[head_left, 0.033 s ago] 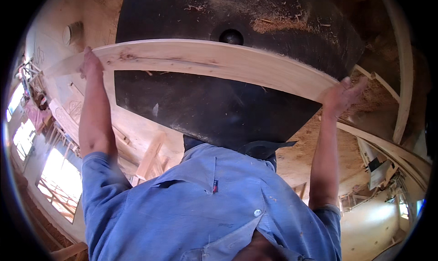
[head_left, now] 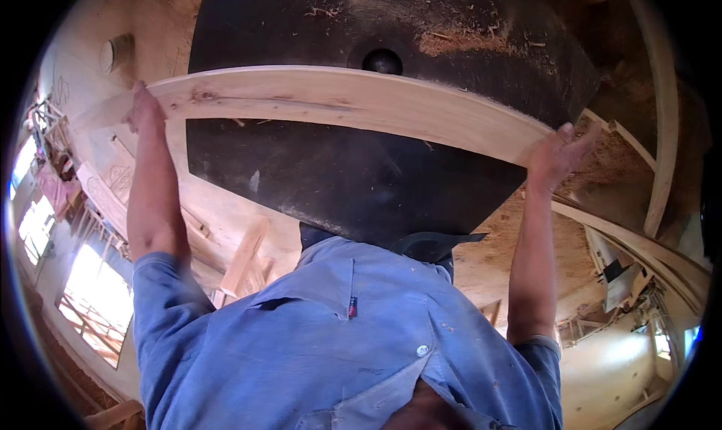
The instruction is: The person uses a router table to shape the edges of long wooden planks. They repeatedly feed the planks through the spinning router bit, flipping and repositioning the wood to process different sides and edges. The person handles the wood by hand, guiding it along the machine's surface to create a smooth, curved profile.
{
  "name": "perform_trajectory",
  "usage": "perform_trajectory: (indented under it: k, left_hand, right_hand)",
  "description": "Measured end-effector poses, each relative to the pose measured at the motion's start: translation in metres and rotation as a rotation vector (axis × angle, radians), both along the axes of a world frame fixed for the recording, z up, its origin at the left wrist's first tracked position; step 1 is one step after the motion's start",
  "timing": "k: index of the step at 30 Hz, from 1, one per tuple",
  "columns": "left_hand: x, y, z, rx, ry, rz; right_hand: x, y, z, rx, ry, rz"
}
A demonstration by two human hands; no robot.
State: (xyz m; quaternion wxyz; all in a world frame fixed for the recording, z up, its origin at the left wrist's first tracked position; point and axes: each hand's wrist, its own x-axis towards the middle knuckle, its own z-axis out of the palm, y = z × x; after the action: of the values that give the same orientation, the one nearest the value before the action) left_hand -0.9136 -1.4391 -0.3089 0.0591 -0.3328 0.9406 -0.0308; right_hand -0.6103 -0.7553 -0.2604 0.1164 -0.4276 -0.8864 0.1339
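A long pale wooden board (head_left: 338, 97), with a darker grained streak, lies across the black machine table (head_left: 301, 167) just on my side of a dark round knob. Near the board's left part, my left hand (head_left: 147, 110) closes over its near edge, the fingers partly hidden. At the other end, my right hand (head_left: 556, 158) holds the board's end between thumb and palm, its fingers pointing outward to the right. The board's left end runs past my left hand over the pale floor.
Wood shavings (head_left: 466, 43) lie on the far part of the black table. Curved wooden strips (head_left: 639, 242) stand at the right, and timber pieces (head_left: 244, 257) lie on the left. Sawdust covers the floor (head_left: 489, 268) at the right. Bright windows (head_left: 98, 295) are at the far left.
The whole view shifts very slightly to the left. Both hands keep their hold on the board, which stays in nearly the same place on the table.
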Motion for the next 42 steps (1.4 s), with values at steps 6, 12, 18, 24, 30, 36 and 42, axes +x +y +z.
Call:
perform_trajectory:
  k: [6, 12, 18, 24, 30, 36, 42]
  left_hand:
    - [0.052, -0.042, 0.012, 0.546, 0.402, 0.449]
    - [0.165, -0.273, -0.016, 0.768, 0.202, 0.385]
    - [0.280, -0.299, -0.028, 0.855, 0.525, 0.844]
    - [0.384, -0.287, 0.007, 0.903, 0.699, 1.054]
    - [0.448, -0.285, 0.051, 1.003, 1.165, 0.875]
    - [0.418, -0.171, 0.119, 1.472, 1.289, 0.492]
    - [0.339, 0.013, 0.136, 2.143, 1.192, 0.057]
  right_hand:
    - [-0.050, -0.050, -0.011, 0.018, 0.082, 0.262]
    - [-0.091, -0.124, -0.013, -0.003, 0.149, 0.510]
    - [-0.093, -0.185, -0.018, 0.053, 0.216, 0.623]
    - [-0.085, -0.216, -0.012, 0.015, 0.279, 0.782]
    - [-0.013, -0.194, 0.005, -0.734, 0.439, 0.678]
    - [0.066, -0.088, 0.068, -0.129, 0.032, 0.777]
    - [0.118, -0.138, 0.148, -0.180, -0.056, 1.131]
